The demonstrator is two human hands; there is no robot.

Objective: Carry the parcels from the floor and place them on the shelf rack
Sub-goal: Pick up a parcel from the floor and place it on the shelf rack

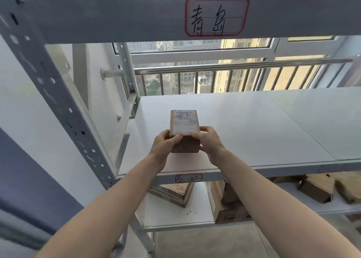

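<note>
A small brown cardboard parcel [184, 121] with a white shipping label on top rests on the white middle shelf board [254, 133] of the grey metal shelf rack [58, 93], near its left front. My left hand [166, 143] grips the parcel's near left corner and my right hand [209, 140] grips its near right corner. Both thumbs lie on the parcel's top edge. The parcel's lower near face is partly hidden by my fingers.
The shelf below holds several brown parcels [228, 203], more at the right [316, 187]. A handwritten label [188, 178] marks the middle shelf's front edge and a larger red-bordered label [216, 16] the upper beam. Behind the rack are a steel rail [234, 65] and window.
</note>
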